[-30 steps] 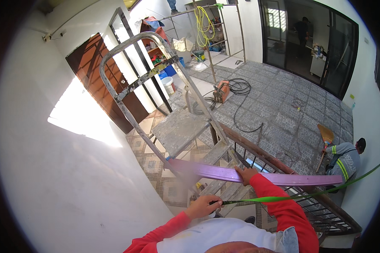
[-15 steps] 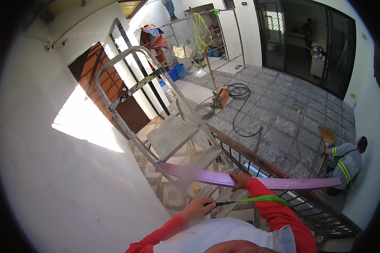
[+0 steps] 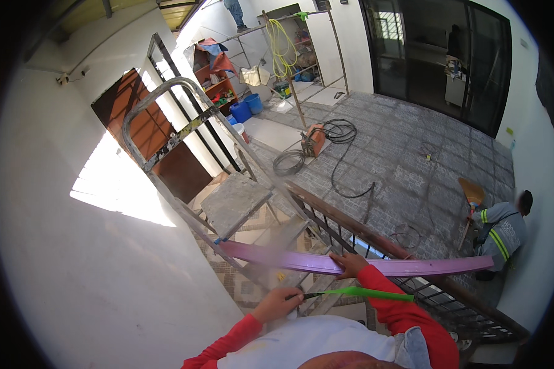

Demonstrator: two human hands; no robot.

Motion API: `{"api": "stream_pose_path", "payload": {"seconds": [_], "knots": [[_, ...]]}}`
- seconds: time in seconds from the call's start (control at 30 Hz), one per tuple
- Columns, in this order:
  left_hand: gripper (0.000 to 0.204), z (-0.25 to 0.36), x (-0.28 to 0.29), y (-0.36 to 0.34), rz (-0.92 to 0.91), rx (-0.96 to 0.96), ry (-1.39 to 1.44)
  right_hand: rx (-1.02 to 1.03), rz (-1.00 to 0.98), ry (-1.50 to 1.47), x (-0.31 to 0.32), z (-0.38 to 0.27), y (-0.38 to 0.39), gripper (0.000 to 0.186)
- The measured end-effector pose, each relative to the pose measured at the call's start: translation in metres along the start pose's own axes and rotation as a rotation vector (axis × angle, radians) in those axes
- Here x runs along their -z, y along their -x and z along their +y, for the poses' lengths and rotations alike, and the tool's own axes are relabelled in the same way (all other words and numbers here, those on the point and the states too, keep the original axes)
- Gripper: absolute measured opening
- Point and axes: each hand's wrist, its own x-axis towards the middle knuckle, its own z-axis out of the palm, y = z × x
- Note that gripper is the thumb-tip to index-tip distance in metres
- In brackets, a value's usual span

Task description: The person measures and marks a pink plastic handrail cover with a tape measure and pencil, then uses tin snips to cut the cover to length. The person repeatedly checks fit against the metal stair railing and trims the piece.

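A long, narrow purple board spans from the stepladder across the metal railing. My right hand is closed over its middle, thumb and fingers at its edges. My left hand is lower and to the left, its fingers wrapped round the dark end of a long green strip-like tool. That tool reaches rightward across my right forearm; its exact kind cannot be made out. The paint-stained stepladder stands before me, with the board's left end against its side rail. A pale blur covers part of the board.
The brown-topped railing slants down to the right. Below it, a person in grey holds a broom on the tiled floor. An orange machine with black cables stands beyond. A scaffold is at the back; a white wall rises at left.
The view has shifted slightly, so the ladder and floor appear further left. The green tool's right end sits a little lower and looks straighter. Both hands keep their grips.
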Motion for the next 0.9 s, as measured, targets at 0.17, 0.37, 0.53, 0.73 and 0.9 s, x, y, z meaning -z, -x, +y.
{"api": "stream_pose_path", "payload": {"seconds": [0.17,0.37,0.53,0.73,0.9], "knots": [[0.027,0.005,-0.003,-0.013,-0.024,-0.064,0.017,0.039,0.026,-0.013,-0.001,-0.02,-0.03,0.102],[0.028,0.011,-0.002,-0.018,-0.007,-0.039,0.021,0.028,0.035,0.024,-0.005,-0.03,-0.034,0.109],[0.028,0.004,0.002,-0.017,0.04,-0.034,-0.077,0.016,0.05,0.005,-0.002,-0.019,-0.024,0.116],[0.029,-0.018,0.022,-0.009,0.006,0.049,-0.158,-0.086,0.067,0.006,0.007,-0.005,-0.007,0.125],[0.035,-0.035,0.052,0.01,-0.083,0.164,-0.433,-0.141,0.194,-0.003,0.008,0.013,0.029,0.125]]}}
